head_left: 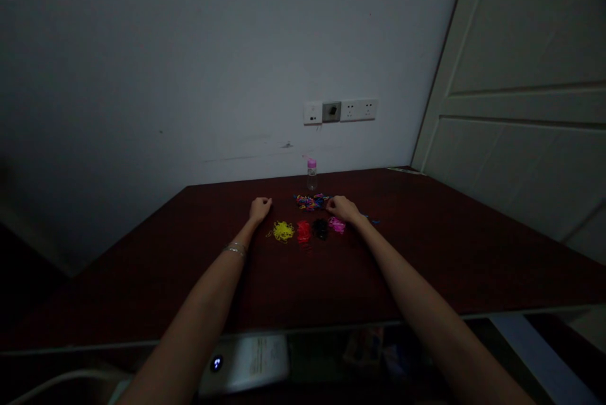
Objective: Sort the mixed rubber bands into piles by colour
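Observation:
My left hand (260, 208) rests on the dark red table with its fingers curled in, left of the bands, and nothing shows in it. At the right edge of a mixed multicoloured pile of small rubber bands (310, 202), my right hand (344, 208) has its fingertips pinched together; whatever is between them is too small to make out. Nearer to me, separate heaps lie in a row: yellow bands (283, 231), red bands (303, 232), black bands (320, 228) and pink bands (337, 224). The pink heap is just below my right hand. A few blue bands (375, 221) lie beyond my right wrist.
Behind the mixed pile a clear bottle with a pink cap (312, 175) stands near the wall. Sockets and switches (341, 111) are on that wall. A white panelled door (521, 102) borders the right side. Below the table's front edge sits a pale box (250, 361).

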Available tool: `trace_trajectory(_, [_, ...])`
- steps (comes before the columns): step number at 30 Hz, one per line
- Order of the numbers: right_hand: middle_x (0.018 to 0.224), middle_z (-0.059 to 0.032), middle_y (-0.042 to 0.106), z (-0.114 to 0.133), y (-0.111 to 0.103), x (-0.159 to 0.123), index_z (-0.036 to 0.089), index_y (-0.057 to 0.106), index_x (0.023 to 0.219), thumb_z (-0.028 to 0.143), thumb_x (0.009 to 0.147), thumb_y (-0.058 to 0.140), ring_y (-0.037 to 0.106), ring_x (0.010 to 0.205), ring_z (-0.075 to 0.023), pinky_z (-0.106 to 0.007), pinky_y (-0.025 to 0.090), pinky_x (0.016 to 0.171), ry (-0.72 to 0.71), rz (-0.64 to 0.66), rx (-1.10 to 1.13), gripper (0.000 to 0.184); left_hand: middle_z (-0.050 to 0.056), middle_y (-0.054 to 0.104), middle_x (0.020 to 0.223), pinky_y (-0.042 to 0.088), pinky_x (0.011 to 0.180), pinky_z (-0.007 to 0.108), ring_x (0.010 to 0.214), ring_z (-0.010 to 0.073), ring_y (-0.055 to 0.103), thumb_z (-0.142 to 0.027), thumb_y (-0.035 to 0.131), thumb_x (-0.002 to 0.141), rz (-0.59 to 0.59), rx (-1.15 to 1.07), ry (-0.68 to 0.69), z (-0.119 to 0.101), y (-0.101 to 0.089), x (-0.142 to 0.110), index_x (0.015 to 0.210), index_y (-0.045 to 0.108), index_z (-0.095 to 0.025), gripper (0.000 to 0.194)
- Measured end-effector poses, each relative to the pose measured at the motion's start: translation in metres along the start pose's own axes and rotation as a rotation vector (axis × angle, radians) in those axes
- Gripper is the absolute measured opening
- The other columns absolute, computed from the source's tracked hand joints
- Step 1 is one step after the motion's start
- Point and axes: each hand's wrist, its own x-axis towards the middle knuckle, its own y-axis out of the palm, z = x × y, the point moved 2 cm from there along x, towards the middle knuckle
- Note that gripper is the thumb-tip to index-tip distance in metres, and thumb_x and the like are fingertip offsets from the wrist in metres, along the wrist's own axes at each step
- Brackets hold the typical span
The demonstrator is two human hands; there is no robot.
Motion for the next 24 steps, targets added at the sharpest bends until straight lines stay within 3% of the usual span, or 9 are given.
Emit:
trace_trajectory(12, [0.087,-0.0083,0.068,-0.009,-0.004,-0.001,0.017,0.067,0.079,0.024,0.078,0.05,0.061,0.077,-0.0167,-0.02,0.037,0.061,-0.008,-0.054,0.067,0.019,0.007,0.069,0.083,0.038,0.067,0.021,0.077,0.0161,0.059,-0.035,0.043,0.083,0.002,-0.011,0.024,0.0,0.0,-0.002,0.083,0.071,-0.012,0.036])
trace_trajectory(20, [0.083,-0.0072,0.068,-0.001,-0.034,-0.003,0.013,0.067,0.08,0.026,0.078,0.051,0.059,0.076,-0.0156,-0.022,0.042,0.068,-0.182,-0.217,0.345,0.02,0.007,0.068,0.076,0.037,0.064,0.022,0.072,0.0164,0.059,-0.034,0.042,0.082,-0.016,-0.033,0.064,0.001,0.001,-0.003,0.08,0.071,-0.01,0.037])
trace_trajectory(24, [0.082,-0.0073,0.066,0.013,-0.043,-0.018,0.013,0.065,0.081,0.03,0.078,0.052,0.058,0.073,-0.0152,-0.024,0.043,0.066,-0.272,-0.207,0.435,0.022,0.006,0.068,0.074,0.037,0.065,0.022,0.072,0.0164,0.059,-0.033,0.043,0.082,-0.027,-0.049,0.079,0.002,0.002,-0.002,0.08,0.071,-0.011,0.037])
